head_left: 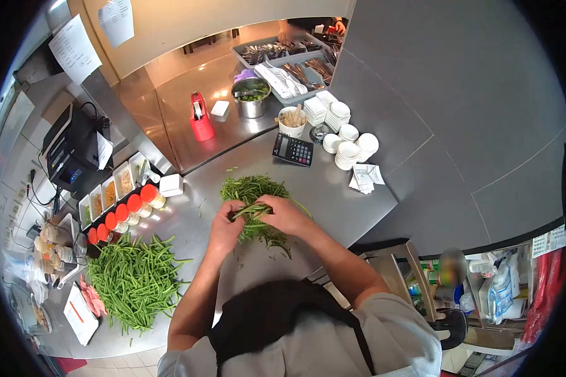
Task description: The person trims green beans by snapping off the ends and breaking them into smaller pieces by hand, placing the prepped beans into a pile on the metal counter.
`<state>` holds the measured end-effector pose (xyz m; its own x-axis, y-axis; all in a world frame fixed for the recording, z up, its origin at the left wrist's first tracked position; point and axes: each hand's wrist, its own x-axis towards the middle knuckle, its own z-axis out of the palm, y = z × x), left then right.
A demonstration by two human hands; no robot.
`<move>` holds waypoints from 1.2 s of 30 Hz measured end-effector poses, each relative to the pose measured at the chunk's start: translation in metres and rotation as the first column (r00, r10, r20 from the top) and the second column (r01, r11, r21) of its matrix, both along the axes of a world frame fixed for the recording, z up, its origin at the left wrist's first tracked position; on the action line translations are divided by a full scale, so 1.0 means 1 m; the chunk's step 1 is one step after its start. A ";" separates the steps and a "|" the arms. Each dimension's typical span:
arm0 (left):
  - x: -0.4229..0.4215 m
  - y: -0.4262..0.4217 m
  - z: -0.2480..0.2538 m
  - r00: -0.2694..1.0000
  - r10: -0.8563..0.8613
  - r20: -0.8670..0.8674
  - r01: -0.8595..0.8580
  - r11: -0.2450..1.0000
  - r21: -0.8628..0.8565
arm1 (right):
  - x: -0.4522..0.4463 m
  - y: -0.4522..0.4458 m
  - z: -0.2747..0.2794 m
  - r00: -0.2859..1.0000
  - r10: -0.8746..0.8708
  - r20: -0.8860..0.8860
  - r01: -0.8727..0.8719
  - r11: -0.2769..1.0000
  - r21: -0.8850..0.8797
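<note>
My left hand (pixel 227 221) and my right hand (pixel 283 215) are closed on a small bunch of green beans (pixel 253 210), which stretches between them. Both hands are over a pile of green beans (pixel 251 187) on the steel counter, and a few loose bits lie around it. A much larger heap of green beans (pixel 135 283) is at the left. My fingertips partly hide the ends of the held beans.
Red-lidded jars (pixel 135 204) line the counter's left side beside a printer (pixel 78 151). A calculator (pixel 292 149), stacked white dishes (pixel 348 152), a cup of wooden sticks (pixel 292 120), a steel pot (pixel 252 100) and a red tape dispenser (pixel 201 118) stand ahead. Another person's hand (pixel 340 26) shows behind cutlery trays.
</note>
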<state>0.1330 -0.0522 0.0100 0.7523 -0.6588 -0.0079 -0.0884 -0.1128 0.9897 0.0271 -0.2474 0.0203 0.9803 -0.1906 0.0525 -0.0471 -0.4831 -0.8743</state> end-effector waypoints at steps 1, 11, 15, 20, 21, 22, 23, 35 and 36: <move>0.001 -0.001 0.003 1.000 0.008 0.019 -0.008 1.000 0.017 | 0.002 -0.007 -0.002 0.999 0.021 0.048 -0.018 0.998 -0.054; -0.017 -0.014 0.002 0.805 -0.227 0.548 -0.158 0.808 0.567 | 0.003 -0.027 0.003 0.979 -0.171 -0.110 0.102 0.880 -0.465; -0.007 -0.027 -0.014 0.802 -0.346 0.487 -0.085 0.741 0.666 | 0.016 -0.002 -0.020 0.968 -0.112 -0.227 -0.016 0.869 -0.494; 0.009 -0.031 -0.031 0.877 -0.245 0.413 0.041 0.895 0.444 | 0.034 -0.002 -0.058 0.996 -0.050 -0.074 0.035 0.982 -0.184; 0.013 -0.028 -0.034 0.842 -0.250 0.477 0.090 0.939 0.332 | 0.036 -0.006 -0.054 0.996 -0.024 -0.091 0.012 0.992 -0.123; 0.014 -0.025 -0.026 0.876 -0.212 0.433 0.104 0.960 0.259 | 0.036 -0.008 -0.050 0.993 0.007 -0.114 -0.013 0.999 -0.053; 0.013 -0.019 -0.014 0.912 -0.176 0.371 0.110 0.975 0.193 | 0.036 -0.011 -0.046 0.998 0.060 -0.011 -0.061 0.997 -0.044; -0.012 0.066 -0.015 0.987 -0.088 0.136 0.061 0.979 0.195 | -0.022 -0.065 0.011 0.983 -0.063 -0.174 0.082 0.991 0.104; -0.016 0.072 -0.017 0.989 -0.062 0.135 0.032 0.976 0.217 | -0.025 -0.063 0.005 0.986 -0.100 -0.134 0.107 0.993 0.044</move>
<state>0.1169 0.0199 -0.0065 0.7241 -0.6879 -0.0495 -0.2345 -0.3131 0.9203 0.0019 -0.3107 0.0253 0.9528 -0.2907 -0.0877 -0.2107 -0.4249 -0.8804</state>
